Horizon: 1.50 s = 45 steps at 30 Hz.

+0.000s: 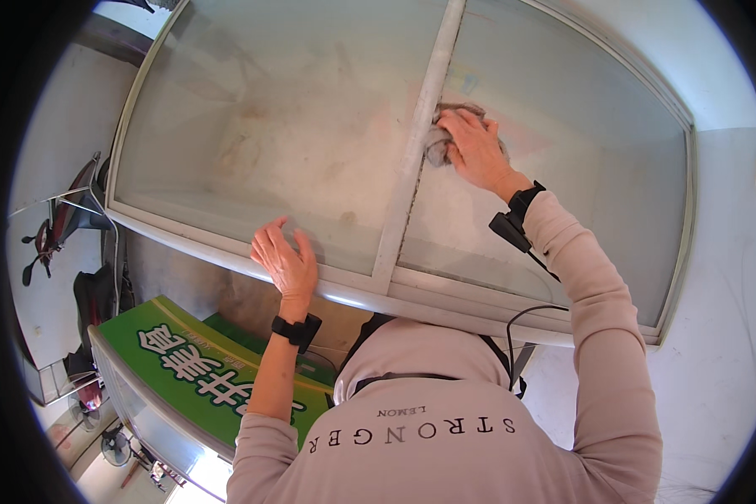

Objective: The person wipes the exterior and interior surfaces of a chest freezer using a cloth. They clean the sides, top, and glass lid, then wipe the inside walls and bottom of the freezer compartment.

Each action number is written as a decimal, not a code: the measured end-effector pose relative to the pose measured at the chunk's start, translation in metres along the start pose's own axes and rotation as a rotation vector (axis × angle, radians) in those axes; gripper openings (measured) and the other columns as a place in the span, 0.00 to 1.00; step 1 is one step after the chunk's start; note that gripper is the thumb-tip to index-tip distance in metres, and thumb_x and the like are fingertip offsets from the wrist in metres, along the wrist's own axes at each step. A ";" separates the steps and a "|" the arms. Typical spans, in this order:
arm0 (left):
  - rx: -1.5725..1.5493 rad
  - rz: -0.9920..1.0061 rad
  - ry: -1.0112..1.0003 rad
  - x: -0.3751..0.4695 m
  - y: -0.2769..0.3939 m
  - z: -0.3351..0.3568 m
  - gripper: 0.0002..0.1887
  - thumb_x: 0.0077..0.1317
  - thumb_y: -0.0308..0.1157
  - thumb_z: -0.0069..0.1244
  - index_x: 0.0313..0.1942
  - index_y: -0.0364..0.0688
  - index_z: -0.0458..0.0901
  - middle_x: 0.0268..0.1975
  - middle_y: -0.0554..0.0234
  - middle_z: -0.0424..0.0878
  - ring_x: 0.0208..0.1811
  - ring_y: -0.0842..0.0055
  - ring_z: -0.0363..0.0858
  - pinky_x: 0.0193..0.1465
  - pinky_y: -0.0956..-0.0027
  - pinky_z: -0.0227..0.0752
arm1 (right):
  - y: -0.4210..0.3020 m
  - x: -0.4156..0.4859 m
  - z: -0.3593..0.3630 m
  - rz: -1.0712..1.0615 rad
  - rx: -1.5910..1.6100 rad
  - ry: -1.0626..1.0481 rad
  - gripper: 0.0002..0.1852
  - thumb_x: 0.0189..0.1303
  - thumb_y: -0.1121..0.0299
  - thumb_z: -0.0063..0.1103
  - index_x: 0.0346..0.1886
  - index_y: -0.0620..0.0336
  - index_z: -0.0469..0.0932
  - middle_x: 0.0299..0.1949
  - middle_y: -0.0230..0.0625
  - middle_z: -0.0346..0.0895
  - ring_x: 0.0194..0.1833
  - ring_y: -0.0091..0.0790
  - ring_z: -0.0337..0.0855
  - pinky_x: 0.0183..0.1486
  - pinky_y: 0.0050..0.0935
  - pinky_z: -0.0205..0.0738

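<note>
A crumpled grey-brown cloth lies under my right hand, pressed against the right glass pane of a metal-framed cabinet. It touches or nearly touches the upright metal divider between the two panes. My left hand holds nothing. Its fingers are loosely bent, with the thumb apart, over the bottom rail and the lower edge of the left glass pane. Whether it touches the rail I cannot tell. Brownish stains and smudges show at the left pane.
A green sign panel bearing large writing stands at lower left, beside my left forearm. Motorbikes and a fan are farther left. A black cable hangs from my right wrist strap. A white wall rises at right.
</note>
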<state>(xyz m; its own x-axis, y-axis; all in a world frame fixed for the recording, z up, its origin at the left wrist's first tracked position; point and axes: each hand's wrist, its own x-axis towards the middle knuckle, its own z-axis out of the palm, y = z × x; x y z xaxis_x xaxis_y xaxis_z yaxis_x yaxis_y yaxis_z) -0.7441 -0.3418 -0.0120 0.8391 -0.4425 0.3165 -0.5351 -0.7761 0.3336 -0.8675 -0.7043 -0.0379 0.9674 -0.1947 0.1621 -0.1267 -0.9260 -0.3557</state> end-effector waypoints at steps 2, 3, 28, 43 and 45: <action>0.020 0.007 0.009 0.000 0.000 0.001 0.18 0.63 0.32 0.53 0.53 0.39 0.77 0.49 0.53 0.74 0.56 0.56 0.69 0.62 0.53 0.57 | -0.021 -0.014 -0.005 -0.069 0.089 0.011 0.25 0.55 0.73 0.60 0.58 0.50 0.70 0.64 0.33 0.69 0.69 0.41 0.66 0.60 0.58 0.55; 0.017 0.022 0.021 0.000 0.001 0.002 0.18 0.63 0.32 0.53 0.53 0.39 0.77 0.49 0.53 0.74 0.56 0.56 0.70 0.62 0.53 0.57 | -0.036 -0.026 -0.009 -0.100 0.137 -0.080 0.25 0.55 0.73 0.60 0.58 0.50 0.70 0.64 0.32 0.69 0.69 0.40 0.65 0.60 0.59 0.56; 0.065 0.016 0.020 -0.004 -0.002 0.002 0.17 0.63 0.30 0.53 0.52 0.40 0.76 0.49 0.51 0.74 0.55 0.54 0.70 0.61 0.52 0.58 | -0.086 -0.087 -0.007 -0.506 0.242 -0.296 0.20 0.61 0.73 0.56 0.57 0.54 0.74 0.67 0.32 0.71 0.70 0.34 0.66 0.64 0.52 0.55; 0.057 0.000 -0.022 -0.001 0.005 -0.002 0.16 0.62 0.27 0.52 0.50 0.36 0.75 0.49 0.50 0.73 0.54 0.53 0.69 0.58 0.52 0.59 | 0.059 0.050 -0.038 -0.162 0.027 -0.057 0.22 0.63 0.78 0.54 0.61 0.53 0.71 0.68 0.30 0.70 0.68 0.36 0.68 0.65 0.47 0.57; 0.038 0.007 -0.015 0.000 0.005 -0.002 0.16 0.62 0.26 0.52 0.50 0.36 0.75 0.49 0.50 0.73 0.53 0.53 0.69 0.58 0.52 0.59 | 0.068 0.059 -0.037 -0.151 0.039 -0.035 0.21 0.63 0.77 0.54 0.60 0.54 0.71 0.67 0.30 0.70 0.68 0.36 0.68 0.65 0.47 0.57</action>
<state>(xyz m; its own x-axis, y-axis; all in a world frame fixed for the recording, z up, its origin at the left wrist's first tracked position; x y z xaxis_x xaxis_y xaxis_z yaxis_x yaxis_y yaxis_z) -0.7472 -0.3451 -0.0085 0.8369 -0.4542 0.3055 -0.5370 -0.7895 0.2971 -0.8274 -0.7904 -0.0181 0.9820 -0.0422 0.1840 0.0286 -0.9303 -0.3656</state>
